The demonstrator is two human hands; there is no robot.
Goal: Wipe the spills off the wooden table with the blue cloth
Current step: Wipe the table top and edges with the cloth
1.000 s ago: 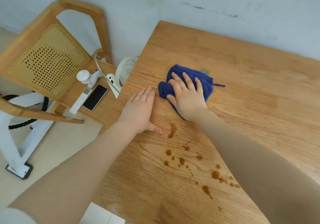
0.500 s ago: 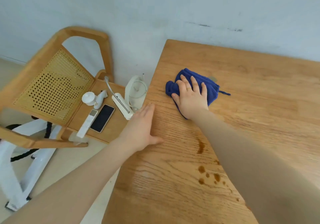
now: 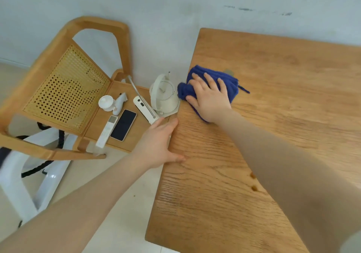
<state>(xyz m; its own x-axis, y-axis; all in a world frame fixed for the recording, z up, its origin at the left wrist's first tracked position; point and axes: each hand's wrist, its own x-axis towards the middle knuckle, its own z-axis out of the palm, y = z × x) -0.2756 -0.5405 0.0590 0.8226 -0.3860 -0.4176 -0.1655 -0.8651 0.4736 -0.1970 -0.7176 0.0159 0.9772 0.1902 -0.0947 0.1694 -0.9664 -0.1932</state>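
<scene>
Bunched blue cloth [image 3: 228, 82] slid to table [image 3: 293, 96] edge.

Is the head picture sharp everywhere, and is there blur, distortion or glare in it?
Head view: soft, even daylight, no hard shadows. The white frame at the far left is smeared by motion blur, and the right hand on the blue cloth is slightly soft. The wide lens bends the table edges and the chair. Faint sheen on the floor, no strong glare.
</scene>
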